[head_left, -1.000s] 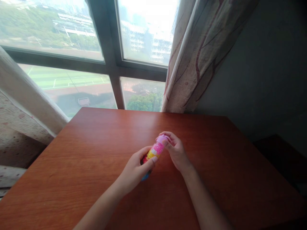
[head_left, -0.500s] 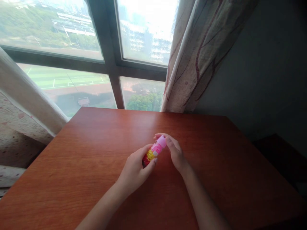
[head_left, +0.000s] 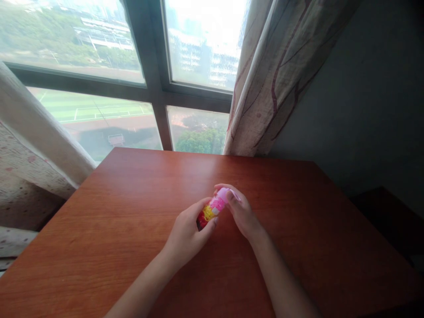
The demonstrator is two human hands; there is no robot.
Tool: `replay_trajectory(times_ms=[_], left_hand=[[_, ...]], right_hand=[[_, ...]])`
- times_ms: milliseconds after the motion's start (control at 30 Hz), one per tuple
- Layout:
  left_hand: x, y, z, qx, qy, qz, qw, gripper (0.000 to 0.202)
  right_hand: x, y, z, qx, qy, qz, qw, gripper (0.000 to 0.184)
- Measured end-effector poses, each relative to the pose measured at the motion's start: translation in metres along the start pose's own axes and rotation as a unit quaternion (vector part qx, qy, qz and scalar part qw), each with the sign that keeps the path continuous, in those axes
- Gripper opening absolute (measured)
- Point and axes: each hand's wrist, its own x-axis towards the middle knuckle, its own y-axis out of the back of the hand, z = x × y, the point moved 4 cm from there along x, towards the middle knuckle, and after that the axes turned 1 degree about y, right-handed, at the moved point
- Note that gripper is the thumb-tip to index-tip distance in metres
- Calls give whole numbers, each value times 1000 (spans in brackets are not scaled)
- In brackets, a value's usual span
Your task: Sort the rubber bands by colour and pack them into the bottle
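A small clear bottle (head_left: 209,213) is tilted above the table, its pink end up and to the right. Red, yellow and pink layers fill it and look like small rubber bands. My left hand (head_left: 187,232) is wrapped round the lower part, thumb on the near side and fingers on the far side. At the top, my right hand (head_left: 243,214) has its thumb and fingers on the pink flip lid (head_left: 234,193), which stands swung away from the bottle's neck. Part of the lid and the right fingertips are hidden.
The brown wooden table (head_left: 115,229) reaches to the window (head_left: 155,95) at the back. A patterned curtain (head_left: 265,79) hangs at the right of the window, another curtain (head_left: 36,128) at the left. A dark wall (head_left: 364,101) is on the right.
The pink lid has swung open to the right under my right thumb. My left hand keeps its hold on the bottle; the view has shifted slightly.
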Motion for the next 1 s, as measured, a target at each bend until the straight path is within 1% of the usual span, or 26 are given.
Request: replay_trajectory(times_ms=[67, 133, 200, 267, 367, 400, 467, 533, 633, 700, 733, 800, 833, 933, 967, 1000], left_hand=[[2, 3, -1, -13, 9, 12, 1000, 37], [4, 6, -3, -30, 20, 24, 999, 37], [5, 9, -7, -43, 32, 37, 998, 37], [5, 10, -9, -58, 40, 44, 997, 39], [4, 7, -9, -85, 39, 22, 995, 40], [4, 5, -7, -94, 36, 6, 995, 41], [3, 2, -3, -108, 29, -25, 993, 41], [2, 0, -1, -118, 28, -36, 992, 39], [3, 5, -4, -134, 42, -5, 990, 39], [4, 8, -8, -150, 64, 16, 987, 43], [4, 8, -9, -163, 76, 17, 984, 45], [4, 7, -10, -201, 100, -3, 974, 51], [3, 5, -8, -226, 109, -21, 968, 53], [0, -2, -2, -291, 126, -83, 945, 55], [0, -3, -1, -300, 130, -90, 941, 55], [0, -2, -1, -299, 133, -85, 941, 54]], right_hand=[[-1, -5, -2, 87, -23, -28, 996, 44], [-2, -8, -5, 142, -39, -46, 988, 42], [-1, -7, -5, 154, -41, -40, 986, 38], [1, -4, -2, 153, -40, -12, 987, 36], [1, -1, 2, 159, -37, 23, 986, 39], [1, -2, 3, 167, -37, 19, 985, 42], [-1, -6, 1, 191, -38, -9, 981, 50], [-2, -11, -4, 220, -38, -45, 974, 57], [-2, -12, -7, 241, -33, -66, 968, 59], [-1, -9, -5, 234, -33, -51, 970, 56], [0, -8, -4, 228, -32, -37, 973, 54], [0, -6, -2, 218, -31, -16, 975, 49], [0, -7, -2, 220, -30, -16, 975, 48], [-3, -14, -6, 236, -33, -53, 970, 53], [-4, -15, -8, 239, -35, -65, 968, 54], [-5, -16, -9, 238, -36, -70, 968, 55]])
